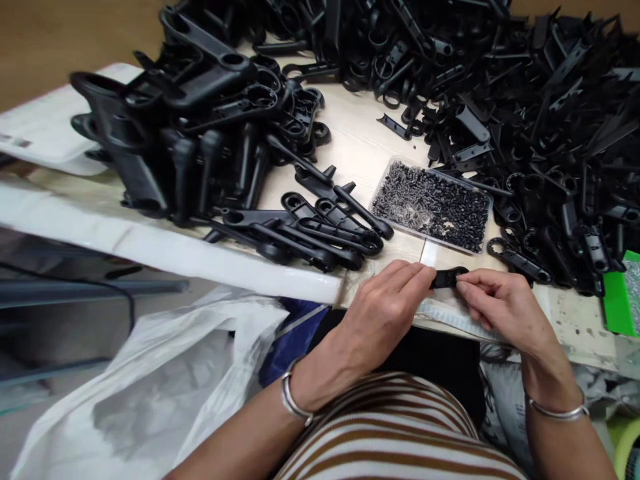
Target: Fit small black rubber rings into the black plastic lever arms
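Note:
Between my hands, at the table's near edge, is a small black plastic part (445, 277). My left hand (387, 307) grips its left end with the fingers closed. At its right end, thumb and forefinger of my right hand (500, 303) are pinched together; whether a tiny piece sits between them is too small to make out. Just beyond my hands lies a shallow clear plastic box (431, 241) holding many tiny black and greyish pieces. To its left, black plastic arms with ring-shaped ends (320, 233) lie side by side on the table.
A heap of larger black parts (200, 120) rises at the left, and loose black parts (530, 107) cover the back and right. White foam (150, 247) lines the front left edge. A white bag (150, 387) hangs below. A bright green container (620, 303) is far right.

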`<action>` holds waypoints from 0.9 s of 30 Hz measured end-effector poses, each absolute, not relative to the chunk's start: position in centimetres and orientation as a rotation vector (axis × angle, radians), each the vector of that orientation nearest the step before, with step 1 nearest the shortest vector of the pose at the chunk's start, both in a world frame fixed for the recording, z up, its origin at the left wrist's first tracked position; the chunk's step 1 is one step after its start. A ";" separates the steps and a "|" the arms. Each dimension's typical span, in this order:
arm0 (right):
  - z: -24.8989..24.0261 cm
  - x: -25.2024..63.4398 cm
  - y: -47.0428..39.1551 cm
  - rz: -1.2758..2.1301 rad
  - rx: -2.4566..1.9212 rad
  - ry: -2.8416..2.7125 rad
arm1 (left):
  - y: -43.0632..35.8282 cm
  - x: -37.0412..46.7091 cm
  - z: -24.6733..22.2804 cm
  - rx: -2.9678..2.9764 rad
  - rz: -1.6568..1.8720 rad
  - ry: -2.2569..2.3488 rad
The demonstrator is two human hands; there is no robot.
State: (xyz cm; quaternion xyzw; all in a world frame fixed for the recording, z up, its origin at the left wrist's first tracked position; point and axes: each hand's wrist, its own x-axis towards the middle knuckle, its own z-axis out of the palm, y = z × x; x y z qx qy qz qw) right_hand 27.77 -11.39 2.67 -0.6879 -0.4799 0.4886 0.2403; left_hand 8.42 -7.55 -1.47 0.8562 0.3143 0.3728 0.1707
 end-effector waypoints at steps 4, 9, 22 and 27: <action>3.1 28.3 -11.1 1.377 -1.898 -1.387 | -7.6 8.4 -1.6 2.391 1.037 0.904; 3.4 29.0 -10.9 1.399 -1.918 -1.534 | -7.7 8.3 -1.6 2.363 1.024 0.896; 4.1 29.8 -10.2 1.348 -1.856 -1.844 | -7.3 8.3 -1.6 2.353 1.023 0.880; 3.4 29.9 -11.2 1.361 -1.886 -1.731 | -7.2 8.2 -1.5 2.333 0.991 0.852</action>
